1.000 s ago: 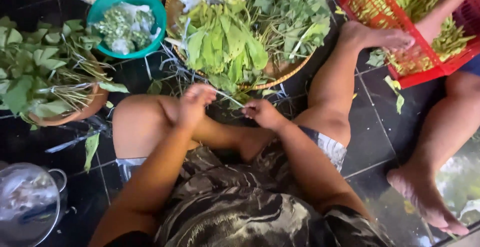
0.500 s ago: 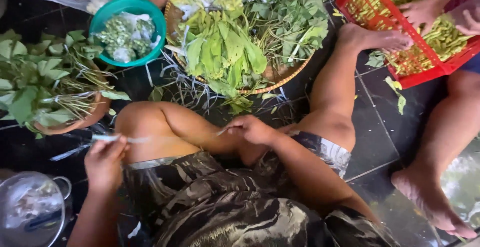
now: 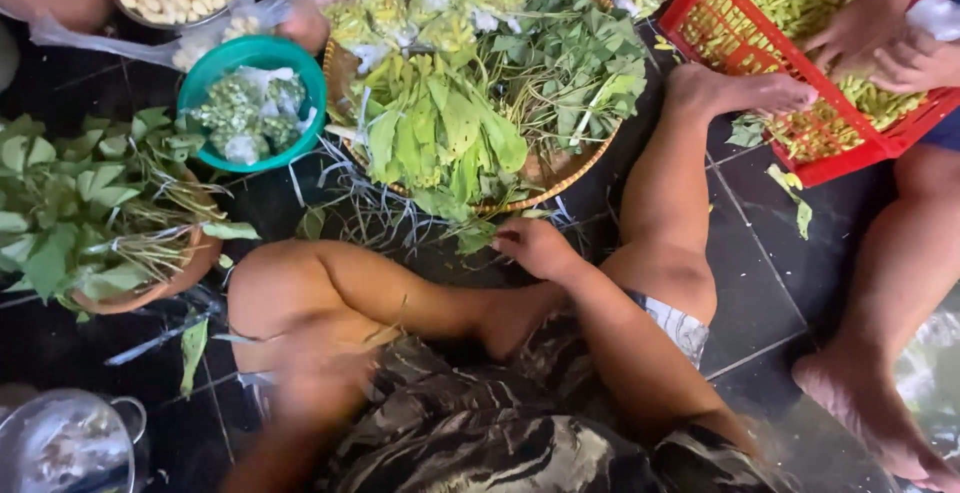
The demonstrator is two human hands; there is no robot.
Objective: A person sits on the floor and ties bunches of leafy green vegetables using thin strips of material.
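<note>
At the near rim of the woven tray [image 3: 575, 168], your right hand [image 3: 535, 245] curls loosely into leafy greens [image 3: 440, 143], within easy reach; your left hand [image 3: 320, 373] is blurred, its grip unreadable.

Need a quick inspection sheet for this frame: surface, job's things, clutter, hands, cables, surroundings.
Surface: dark tiled floor, scattered leaves.
Job's things: woven tray heaped with leafy greens.
Clutter: teal bowl of herbs; brown dish with leaves; metal pot; red basket of pods.
Hands: right hand at the tray's near edge, grip unclear; left hand blurred by the knee.
Cables: nothing seen.
Surroundings: another person's hands in the basket, bare foot nearby.
</note>
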